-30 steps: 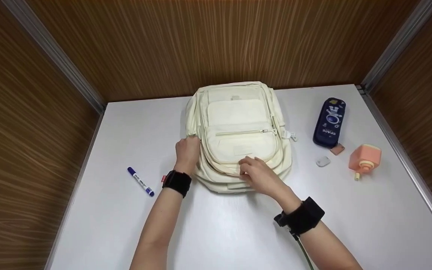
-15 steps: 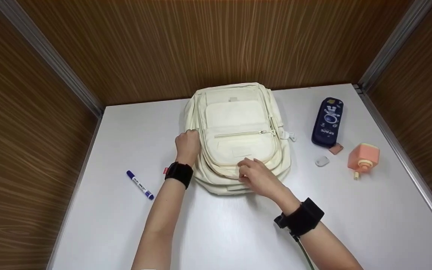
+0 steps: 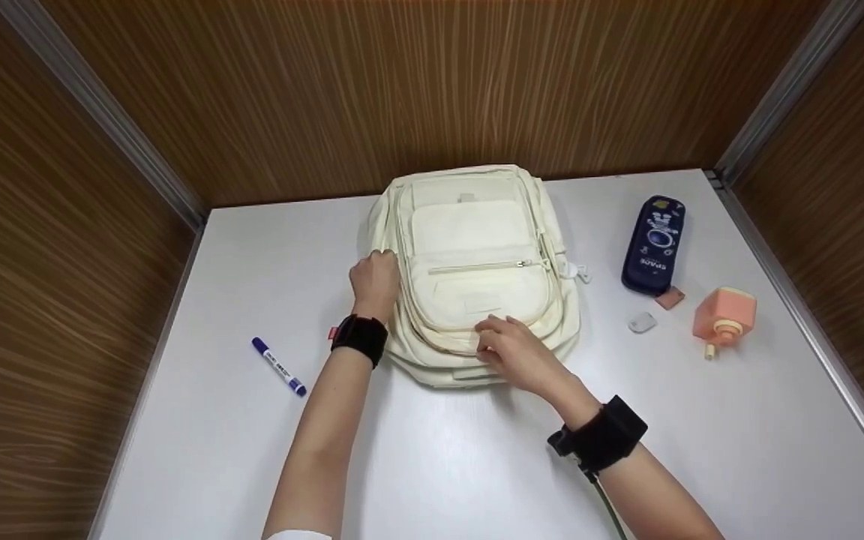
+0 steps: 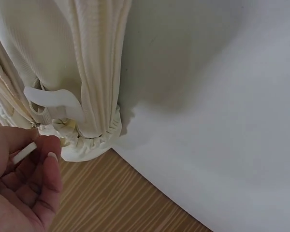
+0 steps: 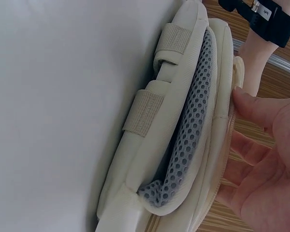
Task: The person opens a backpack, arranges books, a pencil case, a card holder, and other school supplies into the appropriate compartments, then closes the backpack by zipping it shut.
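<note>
A cream backpack (image 3: pixel 477 225) lies on its back on the table, its zipped front facing up. At its left side my left hand (image 3: pixel 375 285) pinches a zipper pull (image 4: pixel 24 152); in the left wrist view the white tab sticks out between thumb and curled fingers. My right hand (image 3: pixel 516 352) holds the edge of the front compartment at the near end of the bag. In the right wrist view, the thumb and fingers of that right hand (image 5: pixel 270 145) grip this zipped edge, beside a grey mesh-lined padded part (image 5: pixel 191 121). The fingertips are partly hidden there.
Left of the bag lies a blue-capped marker (image 3: pixel 279 367). On the right are a dark blue pencil case (image 3: pixel 654 246), a small reddish-brown piece (image 3: pixel 670 298), a small whitish object (image 3: pixel 642 322) and a peach-coloured box-shaped item (image 3: pixel 724 315). Wood-grain panels (image 3: pixel 432 90) enclose the table.
My left hand has moved a little away from me along the bag's left side, still pinching. The right hand keeps its place on the near edge.
</note>
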Motion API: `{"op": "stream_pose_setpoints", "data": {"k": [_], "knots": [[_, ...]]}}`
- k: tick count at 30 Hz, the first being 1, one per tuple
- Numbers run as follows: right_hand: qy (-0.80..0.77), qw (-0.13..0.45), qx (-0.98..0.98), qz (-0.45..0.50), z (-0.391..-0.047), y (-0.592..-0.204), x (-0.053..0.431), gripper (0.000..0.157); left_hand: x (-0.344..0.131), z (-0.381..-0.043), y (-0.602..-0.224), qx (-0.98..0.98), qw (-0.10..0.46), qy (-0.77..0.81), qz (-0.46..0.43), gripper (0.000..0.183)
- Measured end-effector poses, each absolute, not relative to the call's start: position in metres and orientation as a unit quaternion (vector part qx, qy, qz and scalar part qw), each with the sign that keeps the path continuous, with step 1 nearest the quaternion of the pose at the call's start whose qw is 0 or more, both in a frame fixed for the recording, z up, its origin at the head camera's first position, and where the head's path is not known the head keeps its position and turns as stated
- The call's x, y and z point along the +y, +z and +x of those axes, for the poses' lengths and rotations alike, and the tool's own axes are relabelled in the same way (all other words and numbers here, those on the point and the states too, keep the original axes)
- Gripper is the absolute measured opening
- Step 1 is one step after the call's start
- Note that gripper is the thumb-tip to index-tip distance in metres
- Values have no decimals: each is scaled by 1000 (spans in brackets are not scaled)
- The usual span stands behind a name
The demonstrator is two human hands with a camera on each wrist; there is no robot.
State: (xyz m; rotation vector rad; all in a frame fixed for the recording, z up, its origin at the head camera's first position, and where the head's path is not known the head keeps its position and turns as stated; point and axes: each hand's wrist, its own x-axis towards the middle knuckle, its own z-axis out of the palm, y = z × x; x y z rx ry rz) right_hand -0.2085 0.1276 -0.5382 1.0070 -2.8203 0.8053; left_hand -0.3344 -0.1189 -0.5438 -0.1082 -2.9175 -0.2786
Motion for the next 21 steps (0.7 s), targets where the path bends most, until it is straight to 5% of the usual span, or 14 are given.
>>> {"op": "stream_pose_setpoints", "data": {"k": [13,21], "knots": [[279,17,-917,283,-211,-533,127,4,-120,-299,-537,-971,141,-128,-145,13],[298,12,-921,250,-214,-527,124,7,-118,-267,-540,-919,65,-234,-312,42]]}}
